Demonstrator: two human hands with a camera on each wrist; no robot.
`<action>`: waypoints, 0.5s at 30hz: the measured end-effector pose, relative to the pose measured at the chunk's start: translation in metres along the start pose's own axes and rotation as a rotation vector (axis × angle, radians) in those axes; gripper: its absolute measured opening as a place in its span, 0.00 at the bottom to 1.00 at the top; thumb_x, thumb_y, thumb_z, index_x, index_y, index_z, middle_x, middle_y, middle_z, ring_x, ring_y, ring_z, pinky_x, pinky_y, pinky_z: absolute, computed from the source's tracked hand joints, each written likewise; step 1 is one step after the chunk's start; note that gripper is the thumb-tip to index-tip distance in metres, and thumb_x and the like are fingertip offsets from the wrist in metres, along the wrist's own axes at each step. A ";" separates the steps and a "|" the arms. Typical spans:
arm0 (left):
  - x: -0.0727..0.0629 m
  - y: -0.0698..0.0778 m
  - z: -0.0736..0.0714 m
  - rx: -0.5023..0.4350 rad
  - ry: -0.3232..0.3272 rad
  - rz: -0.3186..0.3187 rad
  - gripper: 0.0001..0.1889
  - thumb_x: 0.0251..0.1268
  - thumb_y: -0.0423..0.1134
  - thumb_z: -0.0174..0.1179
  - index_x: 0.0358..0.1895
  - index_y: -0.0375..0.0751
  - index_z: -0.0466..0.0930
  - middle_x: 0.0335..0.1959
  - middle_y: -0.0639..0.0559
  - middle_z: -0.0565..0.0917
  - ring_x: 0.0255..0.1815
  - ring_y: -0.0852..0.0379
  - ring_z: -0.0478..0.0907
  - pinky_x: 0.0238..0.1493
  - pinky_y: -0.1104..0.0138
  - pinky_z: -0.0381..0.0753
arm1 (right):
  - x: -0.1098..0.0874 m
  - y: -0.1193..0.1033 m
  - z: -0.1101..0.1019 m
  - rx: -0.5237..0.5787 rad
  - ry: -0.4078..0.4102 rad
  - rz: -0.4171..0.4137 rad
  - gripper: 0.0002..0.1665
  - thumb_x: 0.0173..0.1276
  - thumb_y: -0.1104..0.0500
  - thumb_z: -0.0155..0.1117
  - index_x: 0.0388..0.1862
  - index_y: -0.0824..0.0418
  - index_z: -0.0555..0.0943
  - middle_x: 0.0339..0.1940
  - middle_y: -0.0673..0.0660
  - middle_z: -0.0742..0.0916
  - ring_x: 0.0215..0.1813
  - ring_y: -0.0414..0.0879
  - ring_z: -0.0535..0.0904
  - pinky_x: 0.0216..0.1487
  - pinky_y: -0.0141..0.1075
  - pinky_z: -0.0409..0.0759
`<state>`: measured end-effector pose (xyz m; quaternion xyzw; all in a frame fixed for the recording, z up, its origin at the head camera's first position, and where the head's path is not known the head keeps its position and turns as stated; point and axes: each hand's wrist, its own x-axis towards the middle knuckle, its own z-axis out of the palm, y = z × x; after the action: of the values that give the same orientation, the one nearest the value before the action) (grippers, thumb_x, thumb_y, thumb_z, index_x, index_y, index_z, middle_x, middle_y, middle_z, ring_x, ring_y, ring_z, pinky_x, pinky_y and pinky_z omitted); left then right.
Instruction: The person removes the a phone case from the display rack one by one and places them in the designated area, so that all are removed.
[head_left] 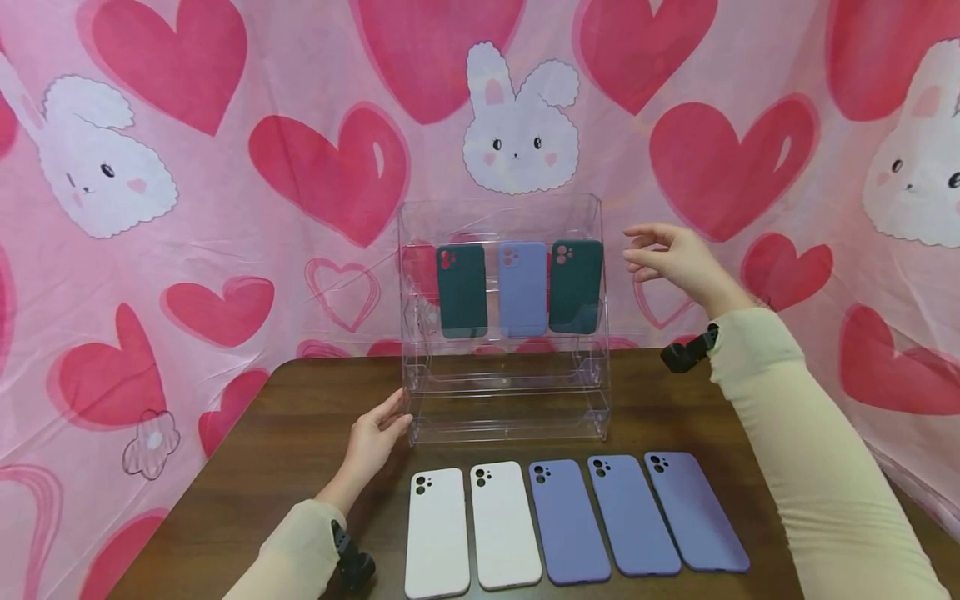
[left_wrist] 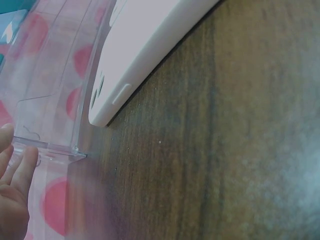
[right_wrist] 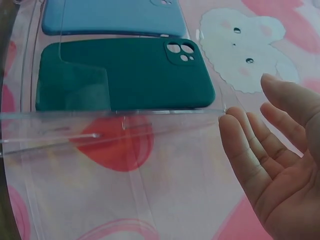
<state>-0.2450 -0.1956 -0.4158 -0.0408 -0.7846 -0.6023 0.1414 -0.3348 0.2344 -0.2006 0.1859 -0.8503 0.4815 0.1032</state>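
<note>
A clear tiered display rack (head_left: 504,383) stands on the table. In one of its upper tiers, a dark green phone case (head_left: 462,292), a lavender phone case (head_left: 522,292) and another dark green phone case (head_left: 576,287) stand upright side by side. My left hand (head_left: 377,433) has its fingertips at the rack's lower left side, fingers fairly straight. Just right of the rack, my right hand (head_left: 678,260) is raised beside the right green case, with its fingers loosely bent and nothing in them. The right wrist view shows that hand (right_wrist: 280,165) near the rack's side edge.
In front of the rack lie a white phone case (head_left: 437,533), a second white case (head_left: 506,525) and three lavender cases (head_left: 568,521) in a row, backs up. Behind the wooden table (head_left: 247,467) hangs a pink curtain (head_left: 442,175) with hearts and rabbits.
</note>
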 end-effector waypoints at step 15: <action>0.002 -0.003 0.000 0.012 0.007 0.007 0.25 0.58 0.26 0.60 0.61 0.35 0.70 0.55 0.39 0.75 0.50 0.44 0.76 0.42 0.66 0.81 | 0.022 0.002 0.023 0.056 -0.011 0.021 0.33 0.65 0.55 0.60 0.66 0.64 0.64 0.46 0.62 0.74 0.34 0.42 0.80 0.37 0.34 0.83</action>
<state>-0.2479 -0.1968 -0.4175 -0.0405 -0.7874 -0.5974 0.1465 -0.3560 0.2109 -0.2061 0.1823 -0.8389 0.5052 0.0882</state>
